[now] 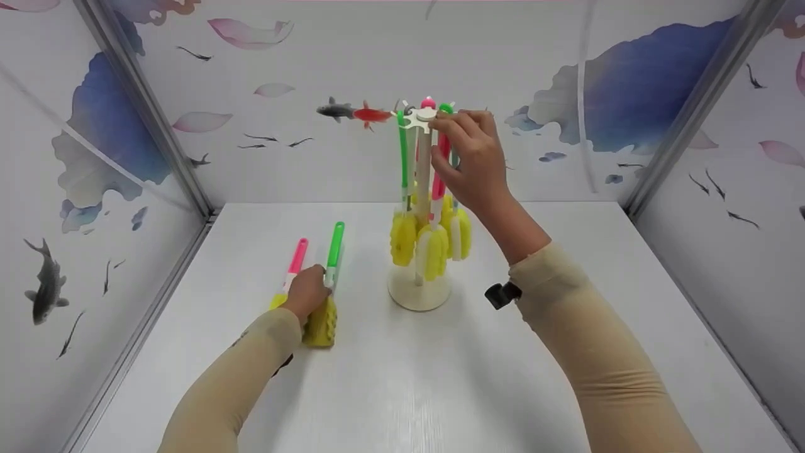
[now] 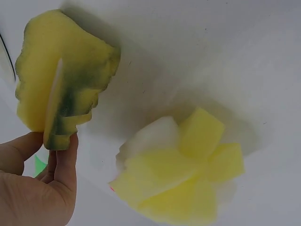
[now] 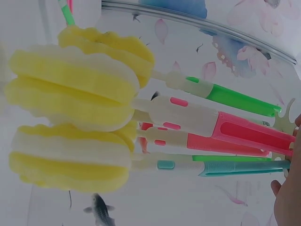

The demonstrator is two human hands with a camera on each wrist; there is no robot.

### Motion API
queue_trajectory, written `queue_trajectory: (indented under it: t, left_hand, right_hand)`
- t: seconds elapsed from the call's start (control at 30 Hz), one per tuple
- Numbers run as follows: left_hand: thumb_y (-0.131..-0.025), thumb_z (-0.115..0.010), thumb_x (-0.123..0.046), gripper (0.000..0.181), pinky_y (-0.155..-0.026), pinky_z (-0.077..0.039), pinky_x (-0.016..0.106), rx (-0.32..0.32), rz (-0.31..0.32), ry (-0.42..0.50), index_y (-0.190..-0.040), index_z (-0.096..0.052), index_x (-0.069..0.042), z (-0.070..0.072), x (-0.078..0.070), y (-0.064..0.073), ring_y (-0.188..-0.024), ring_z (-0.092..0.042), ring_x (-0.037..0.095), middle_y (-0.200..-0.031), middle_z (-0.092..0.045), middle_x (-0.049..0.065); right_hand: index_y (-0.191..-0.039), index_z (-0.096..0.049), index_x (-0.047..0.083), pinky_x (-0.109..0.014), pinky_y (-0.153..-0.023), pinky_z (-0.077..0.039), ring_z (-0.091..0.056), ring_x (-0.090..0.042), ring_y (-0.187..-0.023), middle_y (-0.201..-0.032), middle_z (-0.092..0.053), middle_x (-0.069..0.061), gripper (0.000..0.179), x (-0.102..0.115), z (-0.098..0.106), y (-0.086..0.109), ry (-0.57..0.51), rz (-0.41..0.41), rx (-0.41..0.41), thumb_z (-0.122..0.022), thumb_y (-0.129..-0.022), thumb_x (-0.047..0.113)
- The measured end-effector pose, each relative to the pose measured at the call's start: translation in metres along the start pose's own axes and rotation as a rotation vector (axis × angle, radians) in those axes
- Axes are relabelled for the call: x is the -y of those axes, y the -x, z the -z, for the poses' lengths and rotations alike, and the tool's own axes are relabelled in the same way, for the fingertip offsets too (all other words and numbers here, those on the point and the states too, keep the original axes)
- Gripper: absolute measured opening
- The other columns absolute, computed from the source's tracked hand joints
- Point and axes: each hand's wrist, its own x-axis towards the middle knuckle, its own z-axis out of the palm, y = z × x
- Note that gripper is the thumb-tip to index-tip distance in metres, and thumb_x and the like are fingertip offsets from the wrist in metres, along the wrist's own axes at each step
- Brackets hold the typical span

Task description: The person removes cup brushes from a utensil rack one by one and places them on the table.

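On the left of the table my left hand [image 1: 308, 292] holds a green-handled sponge brush [image 1: 335, 245] at its neck. That brush's yellow sponge head [image 2: 70, 75] points up from thumb and fingers in the left wrist view. Beside it lies a pink-handled sponge brush [image 1: 299, 255]. My right hand [image 1: 475, 154] is at the top of a white rotating rack [image 1: 419, 292], fingers bent over a hook. Its fingertips overlap the upper end of a hanging pink-handled sponge brush [image 3: 254, 134]; I cannot tell whether they pinch it.
Several brushes hang round the rack, among them a green-handled one [image 3: 244, 99] and a teal-handled one [image 3: 244, 167], yellow-and-white sponges down. White panels printed with fish and petals enclose the white table [image 1: 390, 390] at the back and both sides.
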Motion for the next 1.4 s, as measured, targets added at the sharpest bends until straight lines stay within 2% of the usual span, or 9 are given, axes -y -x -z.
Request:
queue_trajectory:
  t: [0.1,0.23,0.37,0.73,1.0,1.4]
  left_hand:
    - [-0.097,-0.059,-0.011,0.036,-0.1,-0.043,0.046,-0.008,-0.017,-0.023,-0.131,-0.049,-0.002,-0.0011,0.0008,-0.0022,-0.103,-0.052,0.028,-0.119,-0.058,0.012]
    - [-0.097,-0.058,-0.013,0.024,-0.091,-0.045,0.041,-0.003,0.0,-0.02,-0.119,-0.053,-0.004,-0.0013,0.0006,-0.0041,-0.096,-0.052,0.027,-0.105,-0.058,0.01]
    - [-0.098,-0.057,-0.012,0.018,-0.086,-0.045,0.039,0.002,-0.01,-0.039,-0.113,-0.054,-0.004,-0.0013,0.0009,-0.0037,-0.092,-0.051,0.027,-0.099,-0.056,0.01]
    - [-0.097,-0.057,-0.011,0.021,-0.09,-0.046,0.042,0.016,-0.053,-0.144,-0.116,-0.054,-0.001,-0.0028,0.0004,-0.003,-0.092,-0.052,0.028,-0.098,-0.057,0.01]
    - [-0.094,-0.059,-0.007,0.017,-0.09,-0.047,0.044,-0.015,-0.103,-0.23,-0.108,-0.056,0.002,-0.0049,0.0032,-0.0045,-0.089,-0.053,0.029,-0.094,-0.058,0.011]
    - [-0.095,-0.052,-0.003,0.014,-0.088,-0.048,0.043,-0.007,-0.076,-0.261,-0.107,-0.056,0.003,-0.0034,-0.0004,-0.0028,-0.087,-0.053,0.029,-0.09,-0.057,0.012]
  right_hand:
    - [-0.12,-0.068,0.013,-0.028,-0.098,-0.044,-0.046,-0.017,-0.119,-0.126,-0.062,0.0,0.029,-0.0001,0.0004,-0.0004,0.003,0.007,-0.002,-0.062,-0.095,0.026]
    - [-0.12,-0.068,0.013,-0.027,-0.098,-0.044,-0.045,-0.016,-0.118,-0.126,-0.062,0.001,0.029,0.0002,-0.0001,-0.0011,0.003,0.003,-0.005,-0.062,-0.094,0.025]
    - [-0.12,-0.068,0.013,-0.027,-0.098,-0.044,-0.045,-0.016,-0.118,-0.126,-0.062,0.001,0.029,0.0007,-0.0009,-0.0007,-0.008,-0.002,-0.008,-0.063,-0.094,0.025]
    - [-0.119,-0.068,0.012,-0.027,-0.098,-0.044,-0.045,-0.016,-0.119,-0.126,-0.062,0.0,0.029,0.0009,-0.0012,0.002,-0.015,-0.004,-0.015,-0.062,-0.094,0.024]
    - [-0.12,-0.068,0.013,-0.026,-0.098,-0.044,-0.044,-0.017,-0.12,-0.127,-0.062,0.0,0.03,0.0004,-0.0018,0.0017,0.018,0.021,-0.01,-0.064,-0.093,0.024]
    - [-0.12,-0.068,0.013,-0.026,-0.097,-0.045,-0.045,-0.017,-0.119,-0.126,-0.062,0.0,0.029,-0.0011,-0.0019,0.0017,0.023,0.032,-0.02,-0.065,-0.092,0.024]
